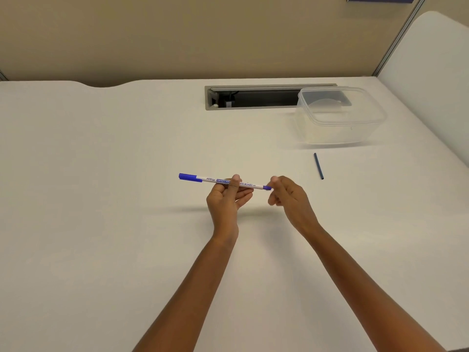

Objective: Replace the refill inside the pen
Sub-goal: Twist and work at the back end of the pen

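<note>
Now the whiteboard marker is clamped mid-barrel by the left hand. Its blue end plug is pinched by the right hand; it should be pulled straight out along the barrel.

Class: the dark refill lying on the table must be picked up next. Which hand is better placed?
The right hand. The refill lies on its side, close by, while the left hand is busy gripping the pen.

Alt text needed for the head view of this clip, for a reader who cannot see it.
Over a white table, the left hand holds a whiteboard marker level by its barrel while the right hand pinches its blue end plug. A dark refill lies on the table to the right, near an empty clear plastic container.
</note>
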Demonstrator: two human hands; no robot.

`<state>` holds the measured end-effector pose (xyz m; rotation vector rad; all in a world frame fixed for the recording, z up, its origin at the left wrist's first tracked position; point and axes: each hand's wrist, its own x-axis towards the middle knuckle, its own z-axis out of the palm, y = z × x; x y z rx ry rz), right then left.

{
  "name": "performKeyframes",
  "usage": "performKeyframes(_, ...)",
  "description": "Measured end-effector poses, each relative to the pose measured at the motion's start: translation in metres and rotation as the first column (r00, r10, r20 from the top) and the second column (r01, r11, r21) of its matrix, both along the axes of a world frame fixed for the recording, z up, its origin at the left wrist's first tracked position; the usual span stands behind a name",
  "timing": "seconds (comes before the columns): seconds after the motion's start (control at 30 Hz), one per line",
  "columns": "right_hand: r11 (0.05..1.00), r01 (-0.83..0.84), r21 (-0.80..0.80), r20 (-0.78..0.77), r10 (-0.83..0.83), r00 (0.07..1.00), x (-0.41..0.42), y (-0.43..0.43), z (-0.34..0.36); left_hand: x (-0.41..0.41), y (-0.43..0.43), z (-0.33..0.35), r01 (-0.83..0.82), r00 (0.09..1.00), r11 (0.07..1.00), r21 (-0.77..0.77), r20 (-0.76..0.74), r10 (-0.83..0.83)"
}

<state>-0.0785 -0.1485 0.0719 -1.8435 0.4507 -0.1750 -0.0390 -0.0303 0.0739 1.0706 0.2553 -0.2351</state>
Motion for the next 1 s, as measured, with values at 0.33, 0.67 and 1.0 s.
performKeyframes(0.33, 0.979, -0.052, -0.195, 0.088, 0.070, 0.994, -0.001, -0.004, 0.003, -0.002, -0.001, 0.001, 0.011, 1.000, 1.000, -0.009, 0.003, -0.011)
performKeyframes(0.67, 0.947, 0.021, 0.322, -0.239, 0.060, 0.969, 0.005, -0.003, 0.015, -0.005, -0.003, 0.000, 0.027, 1.000, 1.000, 0.009, 0.002, -0.027)
performKeyframes(1.0, 0.944, -0.114, -0.310, 0.034, 0.130, 0.991, -0.004, -0.009, 0.006, -0.001, -0.002, 0.002, 0.007, 1.000, 1.000, -0.012, -0.004, -0.007)
